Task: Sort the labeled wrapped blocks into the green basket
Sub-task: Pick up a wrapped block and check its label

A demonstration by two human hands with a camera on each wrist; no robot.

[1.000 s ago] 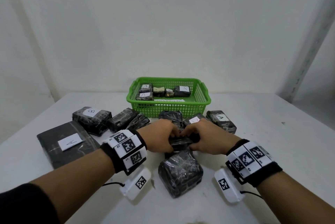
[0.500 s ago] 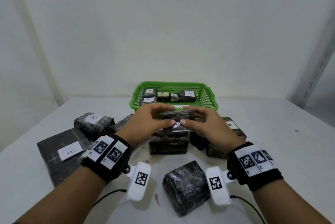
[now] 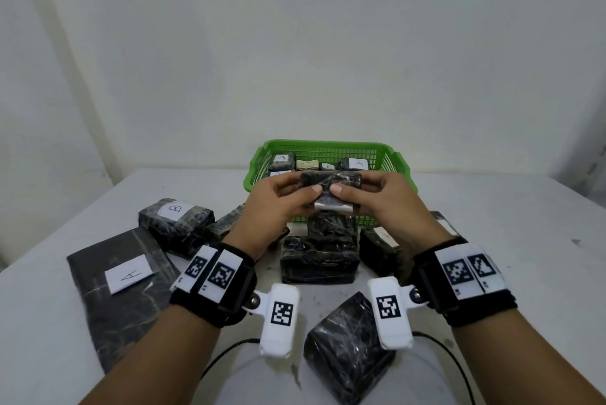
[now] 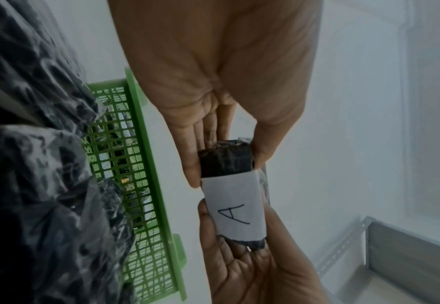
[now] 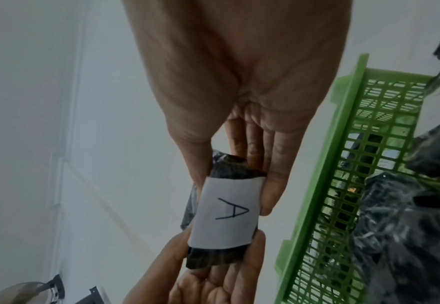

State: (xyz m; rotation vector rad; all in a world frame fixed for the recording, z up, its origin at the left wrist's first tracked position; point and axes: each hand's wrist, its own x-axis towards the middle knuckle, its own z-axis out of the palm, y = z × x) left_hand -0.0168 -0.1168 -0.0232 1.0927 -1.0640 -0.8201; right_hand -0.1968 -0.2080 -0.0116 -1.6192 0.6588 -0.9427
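Observation:
Both hands hold one small black wrapped block (image 3: 331, 188) in the air, just in front of the green basket (image 3: 398, 172). My left hand (image 3: 282, 199) pinches its left end and my right hand (image 3: 370, 198) pinches its right end. Its white label reads "A" and faces down and away from the head camera; it shows in the left wrist view (image 4: 235, 207) and the right wrist view (image 5: 229, 211). The basket holds several small wrapped blocks, two showing "A" labels (image 3: 355, 162).
On the white table (image 3: 508, 257) lie more black wrapped blocks: one marked "B" (image 3: 175, 219) at left, a flat one marked "A" (image 3: 121, 286) at front left, one (image 3: 318, 257) under my hands, one (image 3: 347, 345) near me, others at right (image 3: 382, 249).
Both hands lifted the small block off the pile and raised it toward the basket, turning it so its label faces the wrist cameras.

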